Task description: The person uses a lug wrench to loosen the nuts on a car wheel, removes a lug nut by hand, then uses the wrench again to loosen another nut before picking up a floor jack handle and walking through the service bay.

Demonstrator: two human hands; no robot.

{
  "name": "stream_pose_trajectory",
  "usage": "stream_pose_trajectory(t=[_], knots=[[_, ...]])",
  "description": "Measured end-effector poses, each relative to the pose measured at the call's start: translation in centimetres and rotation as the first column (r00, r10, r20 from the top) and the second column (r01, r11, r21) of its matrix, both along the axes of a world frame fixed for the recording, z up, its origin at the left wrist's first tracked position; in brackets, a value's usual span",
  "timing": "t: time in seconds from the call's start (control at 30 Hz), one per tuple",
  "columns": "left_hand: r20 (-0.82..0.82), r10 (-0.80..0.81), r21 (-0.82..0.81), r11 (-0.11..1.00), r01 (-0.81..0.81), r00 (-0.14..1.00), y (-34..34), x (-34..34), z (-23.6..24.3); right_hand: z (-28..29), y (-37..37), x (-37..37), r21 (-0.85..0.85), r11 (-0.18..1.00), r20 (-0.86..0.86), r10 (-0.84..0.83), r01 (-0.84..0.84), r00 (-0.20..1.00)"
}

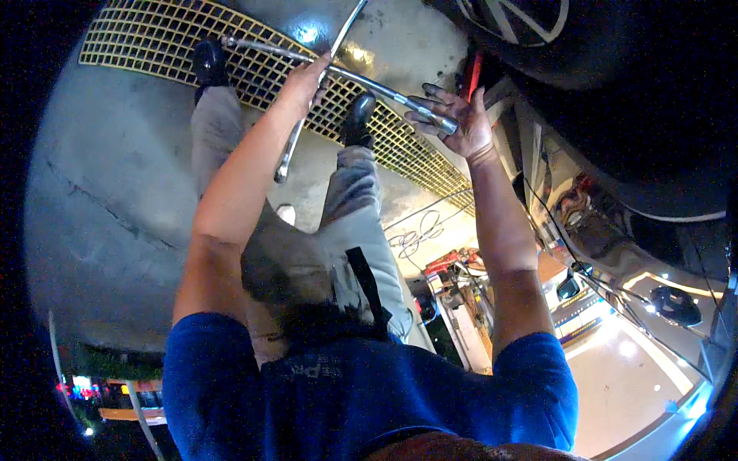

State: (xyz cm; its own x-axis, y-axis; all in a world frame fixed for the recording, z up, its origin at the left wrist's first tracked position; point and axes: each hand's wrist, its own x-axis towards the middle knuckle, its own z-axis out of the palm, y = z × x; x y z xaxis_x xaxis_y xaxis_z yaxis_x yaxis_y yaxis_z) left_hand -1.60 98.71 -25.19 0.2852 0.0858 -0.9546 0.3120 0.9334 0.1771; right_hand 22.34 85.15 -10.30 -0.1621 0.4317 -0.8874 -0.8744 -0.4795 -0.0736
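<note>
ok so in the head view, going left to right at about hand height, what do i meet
Left shoe, left hand, right shoe, right hand. The metal cross wrench spans most of that stretch, so it has no single place in the order.

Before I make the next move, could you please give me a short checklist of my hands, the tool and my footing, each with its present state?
1. Left hand closed on the cross wrench near its crossing: ok.
2. Right hand closed on the wrench: not ok; it is open, with fingers spread by one end.
3. Wrench clear of the tire: ok, there is a gap.
4. Gloves worn: not ok; both hands are bare, and the right fingers look dirty.
5. Shoes firm on the yellow grating: cannot tell; both show over it, but their soles are hidden.
</note>
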Motion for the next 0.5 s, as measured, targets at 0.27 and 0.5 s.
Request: stream_pose_trajectory(t=[0.27,0.5], knots=[[-0.097,-0.097,0.263,0.957,0.119,0.991,-0.8,0.7,-2.1,-4.1,-1.7,1.2,-0.432,0.391,0.264,0.916,-0.813,0.301],[-0.314,-0.551,0.436,0.640,0.633,0.773,-0.7,0.0,-1.0,-3.2,3.9,0.0,-0.754,0.134,0.510,0.736,-0.643,-0.445]])
